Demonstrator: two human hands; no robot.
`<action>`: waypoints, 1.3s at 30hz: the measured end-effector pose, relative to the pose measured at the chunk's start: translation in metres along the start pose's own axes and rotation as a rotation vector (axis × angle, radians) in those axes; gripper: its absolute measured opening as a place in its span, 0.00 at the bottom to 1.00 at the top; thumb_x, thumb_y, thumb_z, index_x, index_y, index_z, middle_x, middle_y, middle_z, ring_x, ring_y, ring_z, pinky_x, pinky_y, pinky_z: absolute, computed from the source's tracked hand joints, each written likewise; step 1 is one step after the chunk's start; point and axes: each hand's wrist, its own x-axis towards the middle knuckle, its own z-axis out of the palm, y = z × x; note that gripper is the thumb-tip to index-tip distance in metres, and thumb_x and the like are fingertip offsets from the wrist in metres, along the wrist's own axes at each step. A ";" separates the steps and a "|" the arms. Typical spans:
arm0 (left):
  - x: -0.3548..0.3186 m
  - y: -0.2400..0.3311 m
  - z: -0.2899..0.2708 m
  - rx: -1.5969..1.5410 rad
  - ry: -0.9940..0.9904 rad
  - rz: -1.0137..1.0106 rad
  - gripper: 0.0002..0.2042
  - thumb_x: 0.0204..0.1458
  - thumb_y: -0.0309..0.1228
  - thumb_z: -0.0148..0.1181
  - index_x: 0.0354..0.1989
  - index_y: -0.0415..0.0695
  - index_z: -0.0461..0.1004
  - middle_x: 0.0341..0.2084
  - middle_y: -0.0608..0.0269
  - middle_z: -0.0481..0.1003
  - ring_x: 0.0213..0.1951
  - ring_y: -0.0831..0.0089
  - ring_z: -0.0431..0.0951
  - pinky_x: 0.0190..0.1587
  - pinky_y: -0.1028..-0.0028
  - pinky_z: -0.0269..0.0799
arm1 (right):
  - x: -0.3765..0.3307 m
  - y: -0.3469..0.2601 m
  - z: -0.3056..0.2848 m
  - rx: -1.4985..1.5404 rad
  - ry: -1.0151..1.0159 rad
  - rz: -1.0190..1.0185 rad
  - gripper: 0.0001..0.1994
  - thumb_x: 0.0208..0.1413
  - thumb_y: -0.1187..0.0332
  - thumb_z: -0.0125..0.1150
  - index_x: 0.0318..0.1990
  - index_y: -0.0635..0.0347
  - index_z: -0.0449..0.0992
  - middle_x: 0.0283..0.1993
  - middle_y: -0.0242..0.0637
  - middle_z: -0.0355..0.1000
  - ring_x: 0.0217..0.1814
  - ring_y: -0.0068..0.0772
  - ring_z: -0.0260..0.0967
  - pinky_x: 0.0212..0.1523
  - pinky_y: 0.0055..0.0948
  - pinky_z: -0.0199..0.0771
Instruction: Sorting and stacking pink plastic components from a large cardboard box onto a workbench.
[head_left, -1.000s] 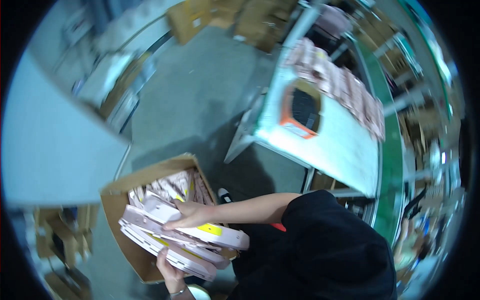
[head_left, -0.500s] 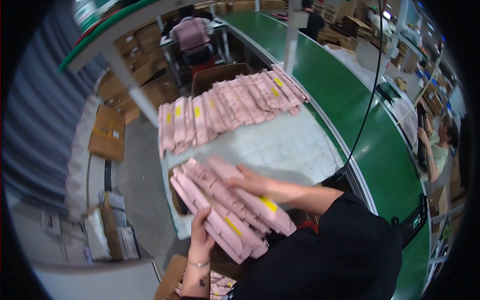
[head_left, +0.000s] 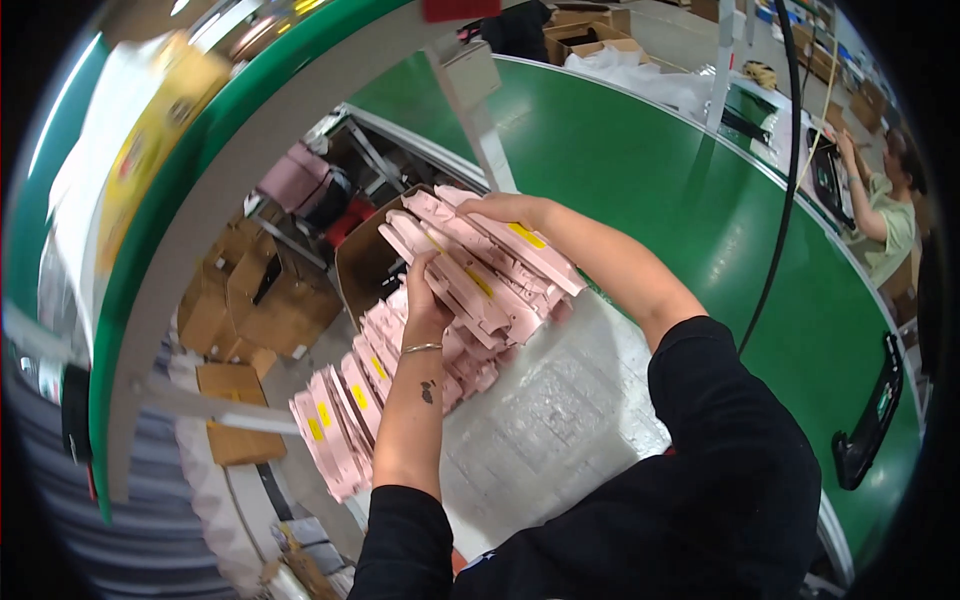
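Between my two hands is a bundle of long pink wrapped parts with yellow labels, held tilted above the far end of the table. My left hand grips the bundle's left side, thumb along it. My right hand clasps the far right side, its fingertips partly hidden by the parts. Below and to the left, a row of similar pink wrapped parts lies side by side on the table, partly covered by my left forearm. The tabletop has a clear, shiny plastic covering.
An open cardboard box stands beyond the table. A green conveyor belt runs along the right, carrying a long black part. A black cable hangs over it. A metal post rises ahead. Across the belt, a co-worker handles a black part.
My hands have carried the pink bundle forward, from the table's near edge to above the far end of the row. My view has turned and shifted toward the belt.
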 end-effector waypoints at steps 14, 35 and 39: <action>0.092 -0.027 -0.045 0.153 0.160 -0.077 0.10 0.44 0.37 0.58 0.30 0.46 0.69 0.18 0.65 0.71 0.20 0.71 0.72 0.22 0.71 0.71 | 0.069 0.071 0.006 -0.866 0.643 -0.299 0.29 0.42 0.45 0.57 0.34 0.70 0.71 0.31 0.52 0.73 0.37 0.53 0.71 0.42 0.41 0.70; 0.114 -0.023 -0.049 1.030 0.618 0.131 0.63 0.26 0.46 0.71 0.60 0.32 0.26 0.54 0.39 0.57 0.54 0.54 0.63 0.57 0.68 0.55 | 0.029 0.063 0.024 -0.549 0.457 0.195 0.33 0.42 0.61 0.55 0.54 0.71 0.53 0.52 0.61 0.59 0.54 0.53 0.62 0.53 0.35 0.63; 0.082 -0.003 0.020 1.278 0.685 -0.189 0.57 0.28 0.43 0.67 0.63 0.39 0.29 0.46 0.44 0.69 0.50 0.56 0.69 0.51 0.65 0.64 | 0.021 0.064 0.025 -0.586 0.542 0.165 0.30 0.44 0.61 0.55 0.51 0.72 0.55 0.51 0.59 0.61 0.53 0.52 0.62 0.53 0.36 0.64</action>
